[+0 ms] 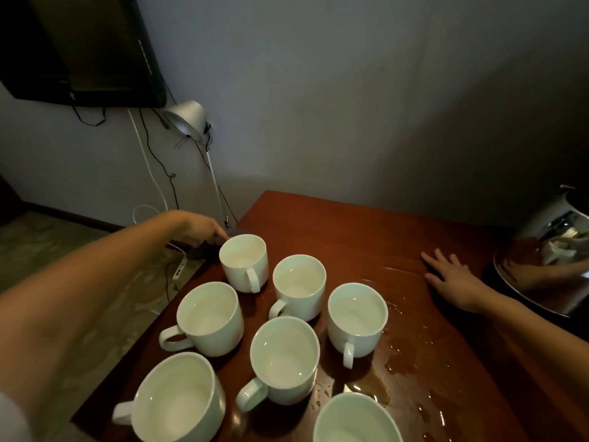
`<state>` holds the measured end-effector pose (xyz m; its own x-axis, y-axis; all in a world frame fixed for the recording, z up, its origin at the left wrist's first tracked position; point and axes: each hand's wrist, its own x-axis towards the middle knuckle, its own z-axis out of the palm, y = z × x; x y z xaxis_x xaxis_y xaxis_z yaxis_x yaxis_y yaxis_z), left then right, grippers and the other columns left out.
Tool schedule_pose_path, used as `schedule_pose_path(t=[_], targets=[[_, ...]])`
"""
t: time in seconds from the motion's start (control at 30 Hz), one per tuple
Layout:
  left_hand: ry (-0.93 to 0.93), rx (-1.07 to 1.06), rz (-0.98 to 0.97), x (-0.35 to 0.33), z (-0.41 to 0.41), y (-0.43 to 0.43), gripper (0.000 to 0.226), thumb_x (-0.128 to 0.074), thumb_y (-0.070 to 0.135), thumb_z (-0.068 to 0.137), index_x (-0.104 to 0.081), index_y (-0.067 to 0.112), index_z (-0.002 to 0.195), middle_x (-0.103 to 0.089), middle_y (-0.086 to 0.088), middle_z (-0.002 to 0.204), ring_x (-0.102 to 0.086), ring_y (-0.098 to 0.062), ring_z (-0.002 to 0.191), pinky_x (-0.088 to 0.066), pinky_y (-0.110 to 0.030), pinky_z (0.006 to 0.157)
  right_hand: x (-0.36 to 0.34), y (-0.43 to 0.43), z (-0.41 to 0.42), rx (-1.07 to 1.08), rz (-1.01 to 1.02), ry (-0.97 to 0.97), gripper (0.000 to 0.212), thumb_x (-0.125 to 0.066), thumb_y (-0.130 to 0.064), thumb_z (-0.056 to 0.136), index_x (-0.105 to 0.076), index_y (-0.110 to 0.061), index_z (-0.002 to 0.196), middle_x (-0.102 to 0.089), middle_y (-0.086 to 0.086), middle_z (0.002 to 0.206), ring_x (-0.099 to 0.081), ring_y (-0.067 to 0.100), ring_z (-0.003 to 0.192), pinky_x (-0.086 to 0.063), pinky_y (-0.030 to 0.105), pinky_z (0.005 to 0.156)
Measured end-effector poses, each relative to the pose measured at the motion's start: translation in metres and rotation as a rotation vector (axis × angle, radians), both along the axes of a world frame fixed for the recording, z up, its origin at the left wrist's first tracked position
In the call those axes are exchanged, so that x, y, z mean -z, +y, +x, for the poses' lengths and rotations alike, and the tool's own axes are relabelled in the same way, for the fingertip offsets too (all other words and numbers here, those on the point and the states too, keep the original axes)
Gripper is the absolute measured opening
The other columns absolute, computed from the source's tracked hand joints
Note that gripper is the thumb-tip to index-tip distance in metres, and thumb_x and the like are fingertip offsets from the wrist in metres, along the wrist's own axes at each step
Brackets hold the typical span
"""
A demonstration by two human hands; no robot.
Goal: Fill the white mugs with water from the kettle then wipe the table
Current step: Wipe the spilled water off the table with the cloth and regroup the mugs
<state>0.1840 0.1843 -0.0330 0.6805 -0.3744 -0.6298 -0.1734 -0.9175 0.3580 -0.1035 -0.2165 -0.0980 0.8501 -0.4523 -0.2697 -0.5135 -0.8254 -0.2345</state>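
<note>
Several white mugs stand grouped on the brown wooden table (pixel 334 224), among them a far mug (pixel 243 261), a middle mug (pixel 283 358) and a right mug (pixel 357 319); they hold water. The steel kettle (pixel 554 250) sits at the right edge of the table. My left hand (pixel 200 229) reaches past the far mug to the table's far left edge, fingers curled over a small dark object (pixel 204 251) that is partly hidden. My right hand (pixel 452 279) lies flat on the table, fingers spread, holding nothing. Spilled water (pixel 401 355) pools right of the mugs.
A grey wall backs the table. A wall-mounted black screen (pixel 79 49) hangs at top left, with a silver lamp (pixel 188 121) and dangling cables below it. A white power strip (pixel 179 269) lies on the patterned floor left of the table.
</note>
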Motion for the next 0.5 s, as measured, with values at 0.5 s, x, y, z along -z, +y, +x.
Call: schedule_pose_path(t=[0.5], targets=[[-0.096,-0.488,-1.452,-0.124,-0.168,0.001,0.032,-0.036,0.003,0.098,-0.053,0.007,0.125,-0.064,-0.004,0.11,-0.062,-0.015,0.101,-0.053,-0.029,0.08,-0.113,0.136,-0.061,-0.015,0.507,-0.72,0.063,-0.052,-0.042,0.09,-0.022,-0.039,0.145,-0.024,-0.01,0.154,-0.028,0.014,0.139,-0.032,0.029,0.101]])
